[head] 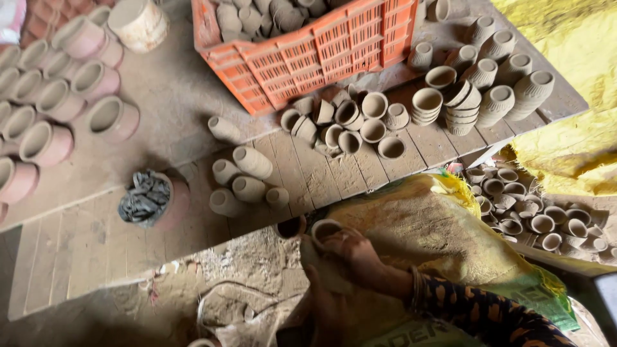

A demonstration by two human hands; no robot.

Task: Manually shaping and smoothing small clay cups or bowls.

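My right hand (361, 256), with bangles at the wrist and a dark patterned sleeve, reaches in from the lower right. It grips a small unfired clay cup (324, 230) by its side, mouth facing up and away, just above a yellow sack (443, 225). My left hand (329, 307) lies below it in deep shadow, close to a pale flat piece (324, 273). Whether it holds that piece I cannot tell. A second small dark cup (290, 226) sits just left of the held one at the edge of the wooden boards.
An orange plastic crate (302, 61) full of cups stands at the top. Loose clay cups (350, 122) and ribbed cups (498, 77) crowd the wooden platform (83, 244). Pinkish pots (58, 96) line the left; one pot (151, 200) holds a dark rag. More cups (533, 215) lie lower right.
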